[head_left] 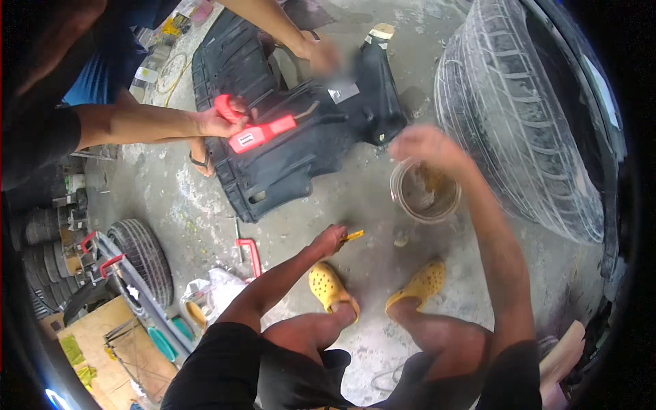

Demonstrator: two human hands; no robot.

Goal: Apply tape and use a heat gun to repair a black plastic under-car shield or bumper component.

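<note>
The black panel lies near the round tub. The right hand blurs above the tub; its grip I cannot tell. A co-worker's hand holds a red tool over the panel, seemingly the step in hand. The left hand, gripping a slim yellow tool, should next avoid the red tool's tip.

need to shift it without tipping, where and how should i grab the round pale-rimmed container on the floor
Probably by the rim of the round pale-rimmed container, from the near left: that curve lies exposed, while the blurred right hand covers the far side and the dusty black tyre stands to the right.
</note>
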